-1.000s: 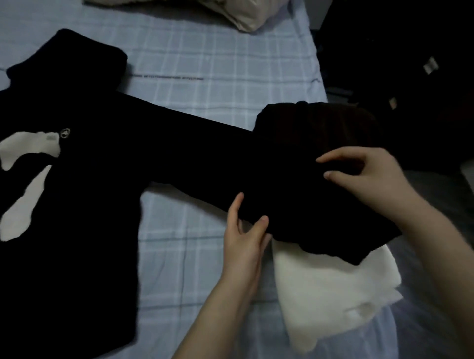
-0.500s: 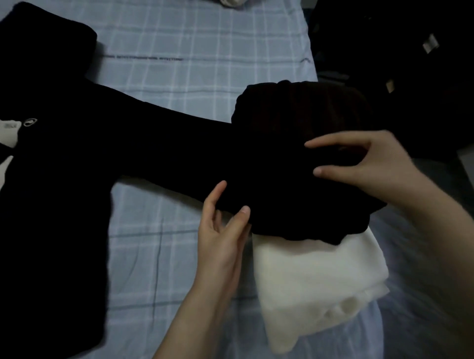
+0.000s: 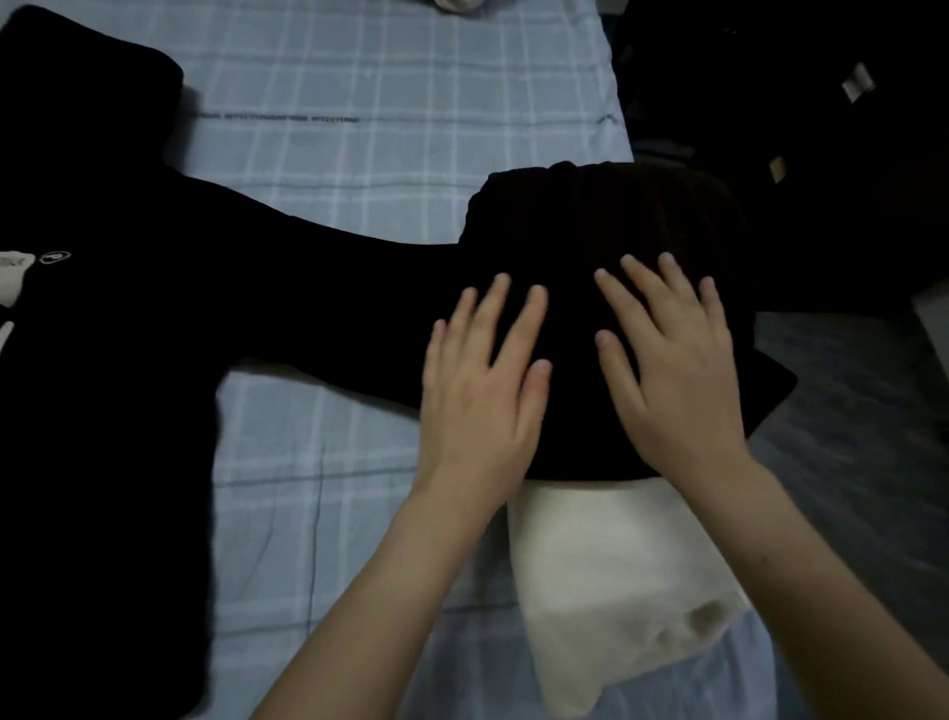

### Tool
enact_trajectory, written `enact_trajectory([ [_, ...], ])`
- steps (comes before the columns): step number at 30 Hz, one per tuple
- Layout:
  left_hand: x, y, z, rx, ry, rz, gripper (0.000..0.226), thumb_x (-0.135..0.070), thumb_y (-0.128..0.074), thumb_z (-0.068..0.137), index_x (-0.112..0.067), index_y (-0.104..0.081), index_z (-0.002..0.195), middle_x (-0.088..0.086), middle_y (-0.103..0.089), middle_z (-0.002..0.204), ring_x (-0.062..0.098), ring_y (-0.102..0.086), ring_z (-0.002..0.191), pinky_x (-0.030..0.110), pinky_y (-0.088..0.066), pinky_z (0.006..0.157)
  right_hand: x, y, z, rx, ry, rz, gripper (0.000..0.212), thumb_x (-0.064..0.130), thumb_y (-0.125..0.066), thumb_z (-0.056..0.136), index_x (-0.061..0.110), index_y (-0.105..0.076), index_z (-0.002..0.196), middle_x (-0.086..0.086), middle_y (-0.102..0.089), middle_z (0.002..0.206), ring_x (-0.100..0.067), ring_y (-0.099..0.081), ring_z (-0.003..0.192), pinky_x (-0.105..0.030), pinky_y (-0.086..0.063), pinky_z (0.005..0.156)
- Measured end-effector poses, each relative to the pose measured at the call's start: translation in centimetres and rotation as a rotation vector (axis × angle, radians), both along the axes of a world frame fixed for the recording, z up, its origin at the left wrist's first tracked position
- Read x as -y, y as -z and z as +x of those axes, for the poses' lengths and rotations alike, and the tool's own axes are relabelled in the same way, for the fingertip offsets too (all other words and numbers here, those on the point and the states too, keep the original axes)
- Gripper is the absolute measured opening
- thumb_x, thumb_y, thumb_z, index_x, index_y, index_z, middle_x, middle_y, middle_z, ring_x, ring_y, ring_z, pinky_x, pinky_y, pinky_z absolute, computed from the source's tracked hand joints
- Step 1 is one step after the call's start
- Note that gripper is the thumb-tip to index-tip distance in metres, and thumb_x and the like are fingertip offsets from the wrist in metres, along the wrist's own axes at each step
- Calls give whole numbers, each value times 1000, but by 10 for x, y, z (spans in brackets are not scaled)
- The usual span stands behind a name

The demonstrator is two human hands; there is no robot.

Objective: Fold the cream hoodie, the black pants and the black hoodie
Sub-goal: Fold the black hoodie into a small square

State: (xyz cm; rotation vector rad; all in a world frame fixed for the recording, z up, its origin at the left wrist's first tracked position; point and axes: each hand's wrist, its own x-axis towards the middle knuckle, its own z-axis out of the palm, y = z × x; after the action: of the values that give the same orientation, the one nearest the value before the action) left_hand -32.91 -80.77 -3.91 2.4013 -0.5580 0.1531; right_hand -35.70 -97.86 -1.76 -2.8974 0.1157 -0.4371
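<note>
The folded black pants (image 3: 606, 226) lie on top of the folded cream hoodie (image 3: 611, 575) near the bed's right edge. Both of my hands rest flat on the pants, fingers spread: my left hand (image 3: 482, 380) on the left part, my right hand (image 3: 672, 360) on the right. The black hoodie (image 3: 102, 360) lies spread out on the left of the bed, white print showing at the far left. Its sleeve (image 3: 328, 288) reaches right to the pants; where one black cloth ends and the other begins is hard to tell.
The bed carries a light blue checked sheet (image 3: 369, 128). Its right edge drops to a dark floor with dark clutter (image 3: 801, 128) beyond. A pale bundle (image 3: 457, 4) peeks in at the top edge.
Both hands went from pinching at the pants' edges to lying flat on top of them, fingers spread. The view shifted slightly.
</note>
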Motion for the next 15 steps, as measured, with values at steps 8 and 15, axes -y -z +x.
enact_trajectory([
  [8, 33, 46, 16, -104, 177, 36, 56, -42, -21, 102, -30, -17, 156, -2, -14, 165, 18, -5, 153, 44, -9, 124, 24, 26, 3, -80, -5, 85, 51, 37, -34, 103, 22, -40, 152, -2, -41, 156, -23, -29, 148, -40, -17, 122],
  [15, 25, 41, 13, -163, 188, 13, 54, -40, -25, 104, -33, -13, 156, -6, -7, 166, 14, 0, 153, 46, -12, 123, 39, -1, -32, -115, 338, 323, 51, 49, -62, 85, 25, -56, 130, 5, -48, 116, -18, -43, 116, -41, -40, 101],
])
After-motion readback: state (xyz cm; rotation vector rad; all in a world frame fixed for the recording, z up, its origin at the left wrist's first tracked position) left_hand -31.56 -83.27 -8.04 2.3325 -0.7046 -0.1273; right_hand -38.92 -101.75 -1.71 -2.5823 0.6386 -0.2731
